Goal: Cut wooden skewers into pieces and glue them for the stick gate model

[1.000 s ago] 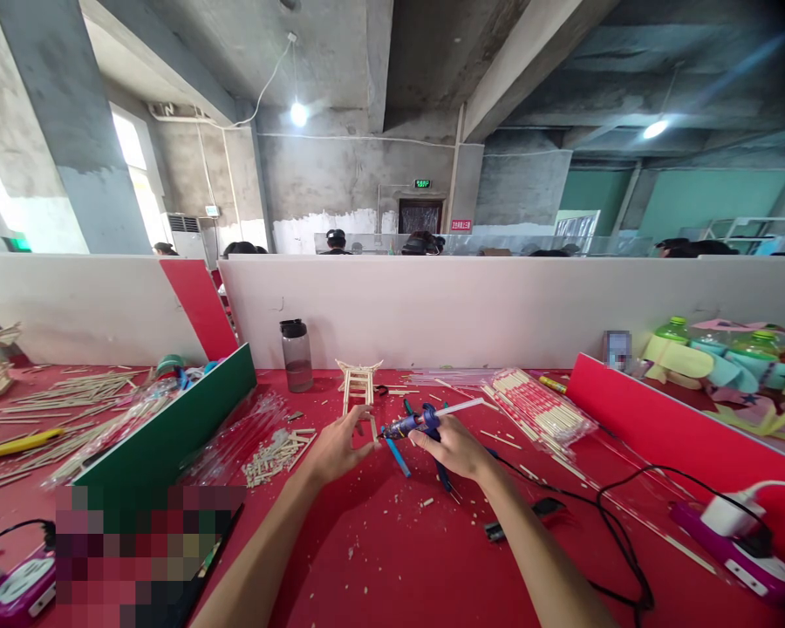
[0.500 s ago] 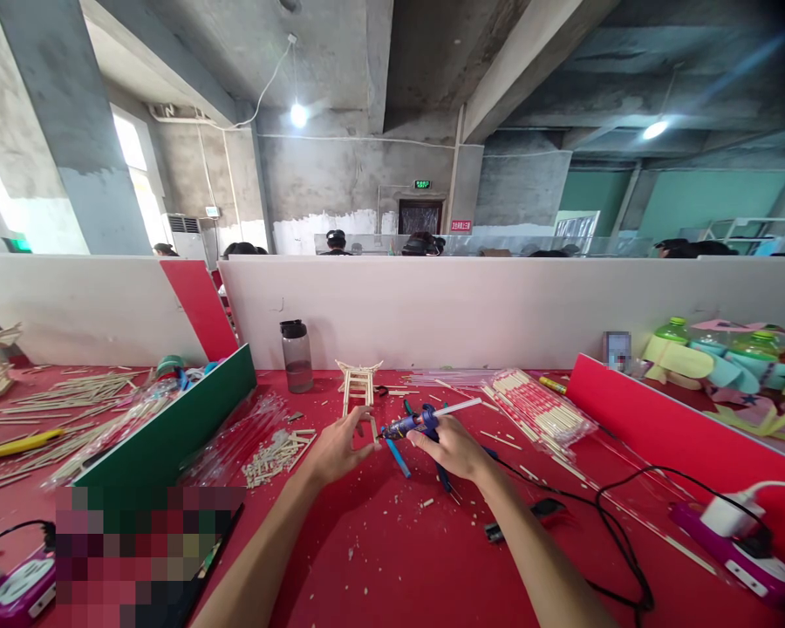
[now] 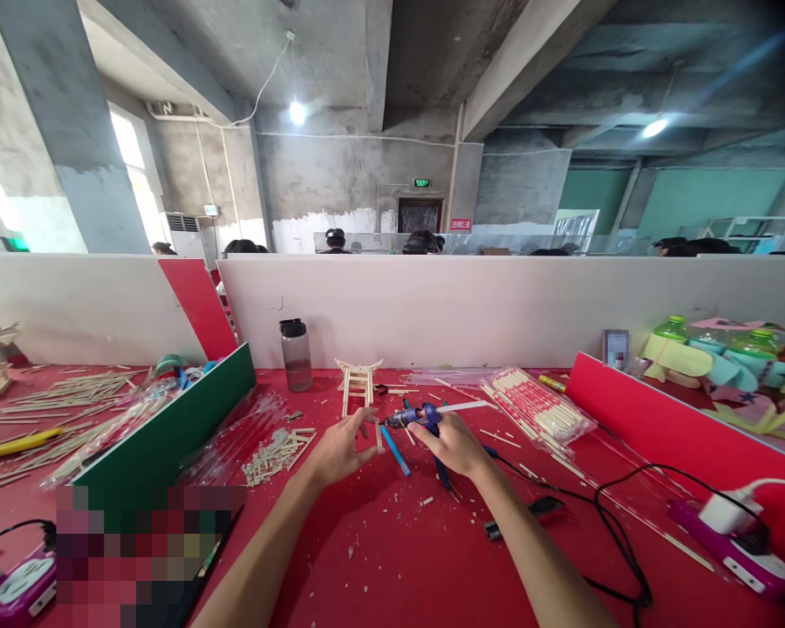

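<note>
My right hand [image 3: 453, 443] grips a blue hot glue gun [image 3: 413, 416] with a white glue stick [image 3: 461, 406] poking out behind it; its nozzle points left. My left hand [image 3: 340, 449] pinches a small wooden stick piece [image 3: 372, 430] right at the nozzle tip. Just behind both hands stands a little gate-shaped model of wooden sticks [image 3: 358, 384] on the red table [image 3: 406, 558]. A blue pen-like tool [image 3: 393, 449] lies under the gun.
A dark water bottle [image 3: 296, 353] stands by the white partition. A green divider board [image 3: 170, 432] is on the left, a red one [image 3: 667, 436] on the right. Packs of sticks [image 3: 540, 410], cut stick bits [image 3: 275, 453], a black cable [image 3: 602, 506] and power strips [image 3: 736, 536] lie around.
The glue gun has levelled out and shifted slightly up and left toward the stick piece; my left hand's fingers have closed more tightly around that piece.
</note>
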A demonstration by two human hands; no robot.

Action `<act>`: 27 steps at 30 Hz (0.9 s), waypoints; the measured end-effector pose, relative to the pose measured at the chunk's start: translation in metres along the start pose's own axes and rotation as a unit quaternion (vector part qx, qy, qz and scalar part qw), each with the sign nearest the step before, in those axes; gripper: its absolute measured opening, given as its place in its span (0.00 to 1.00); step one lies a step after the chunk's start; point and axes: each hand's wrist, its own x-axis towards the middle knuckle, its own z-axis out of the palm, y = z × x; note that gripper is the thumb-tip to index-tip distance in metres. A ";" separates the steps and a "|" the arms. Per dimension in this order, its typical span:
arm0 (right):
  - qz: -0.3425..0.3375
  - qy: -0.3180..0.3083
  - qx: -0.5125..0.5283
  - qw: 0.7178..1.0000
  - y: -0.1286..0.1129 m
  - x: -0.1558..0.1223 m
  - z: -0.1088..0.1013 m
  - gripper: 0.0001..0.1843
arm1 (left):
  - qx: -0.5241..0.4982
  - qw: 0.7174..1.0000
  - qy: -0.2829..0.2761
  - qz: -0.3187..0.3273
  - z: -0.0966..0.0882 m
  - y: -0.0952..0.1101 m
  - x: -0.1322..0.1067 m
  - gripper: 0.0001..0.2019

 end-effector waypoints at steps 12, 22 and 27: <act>0.008 0.015 0.029 0.999 0.007 -0.001 0.004 0.21 | -0.004 1.000 0.002 0.008 0.001 -0.003 -0.001 0.28; 0.043 0.005 0.078 0.996 0.004 -0.001 0.002 0.26 | -0.007 1.000 0.016 0.004 0.001 -0.003 0.000 0.29; 0.066 -0.026 0.121 0.990 0.008 -0.002 0.003 0.27 | -0.007 1.000 0.021 -0.006 0.000 -0.003 0.000 0.29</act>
